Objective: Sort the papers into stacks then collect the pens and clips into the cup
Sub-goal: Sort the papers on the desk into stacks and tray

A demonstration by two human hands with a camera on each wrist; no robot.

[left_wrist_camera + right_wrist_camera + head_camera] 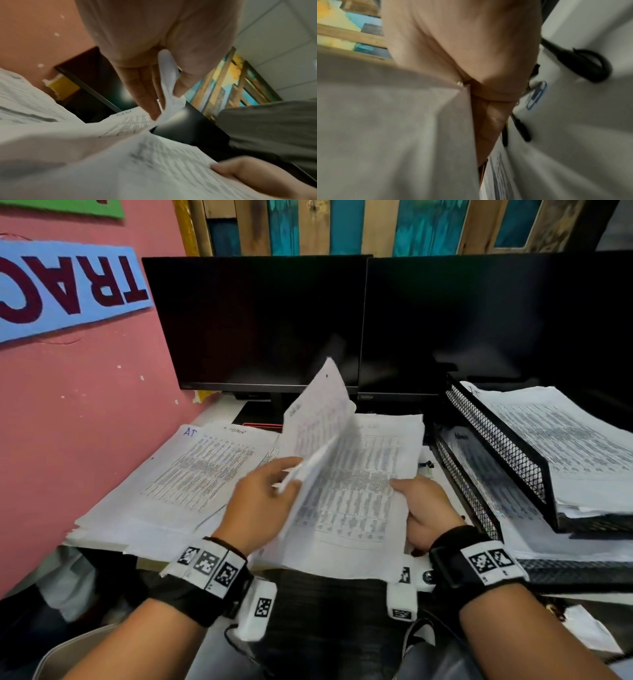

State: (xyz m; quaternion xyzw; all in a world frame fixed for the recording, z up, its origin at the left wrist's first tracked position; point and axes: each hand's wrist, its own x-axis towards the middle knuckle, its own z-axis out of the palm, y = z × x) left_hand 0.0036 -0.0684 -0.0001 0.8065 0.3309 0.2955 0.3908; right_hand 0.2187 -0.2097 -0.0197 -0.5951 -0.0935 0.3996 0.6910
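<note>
Head view with both wrist views. The left hand (260, 501) pinches the lower edge of a white printed sheet lifted on edge (318, 419), thumb on one face and fingers on the other, as the left wrist view confirms. The right hand (424, 511) grips the right margin of the held bundle of printed white papers (352, 508), thumb on top and fingers curled beneath. This bundle hangs over the near edge of the white desk (219, 409), partly above the person's lap.

Risks, as judgements: the bundle is supported at one margin only, so its unsupported near corner may sag and sheets may slide off towards the lap. The lifted sheet is held by a thin pinch; a quick turn could crease it or carry a second sheet with it. A spread pile of printed papers marked "AT" (191, 474) lies to the left with uneven edges, so a sheet dropped carelessly there could blur the sorting.

Containers: the black wire-mesh two-tier tray (496, 440) at right holds a thick stack of printed papers (565, 446) in its upper tier and further sheets in the lower tier. In the right wrist view, a blue paper clip (536, 94) and a black pen (521, 128) lie loose on the desk beside the hand. No cup is visible in any view.
</note>
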